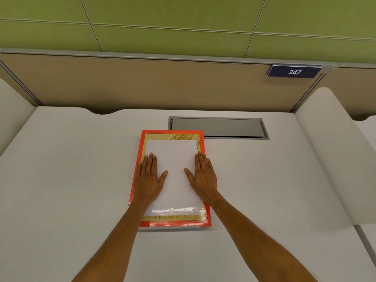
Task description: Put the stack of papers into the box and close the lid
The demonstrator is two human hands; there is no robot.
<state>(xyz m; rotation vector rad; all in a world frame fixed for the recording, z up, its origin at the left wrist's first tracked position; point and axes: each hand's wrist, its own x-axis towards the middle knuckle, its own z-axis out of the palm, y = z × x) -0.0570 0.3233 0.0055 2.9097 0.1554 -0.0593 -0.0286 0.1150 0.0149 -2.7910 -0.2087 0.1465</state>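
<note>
Orange-red box (140,157) flat on white desk (71,169), centre of view, long side running away from camera. White stack of papers (175,159) lying inside the gold-patterned interior, glossy glare strip across near end. Cannot tell whether papers sit fully down in the tray or rest on its rim. No lid identifiable as a separate piece.

Left hand (147,178) flat, palm down, fingers together, thumb splayed inward, covering left edge of papers and box wall. Right hand (203,177) mirrored on right edge, same flat open pose, thumb pointing inward. Nothing pinched or gripped; both just pressing down. Forearms crossing near corners of box.

Grey recessed cable hatch (217,127) in desk just behind box, far-right corner of box overlapping its front frame. Beige partition (142,82) beyond desk, blue tag "247" (294,72) upper right. Green panelled wall (173,17) above. White side dividers (325,149) flanking desk, well apart from box.
</note>
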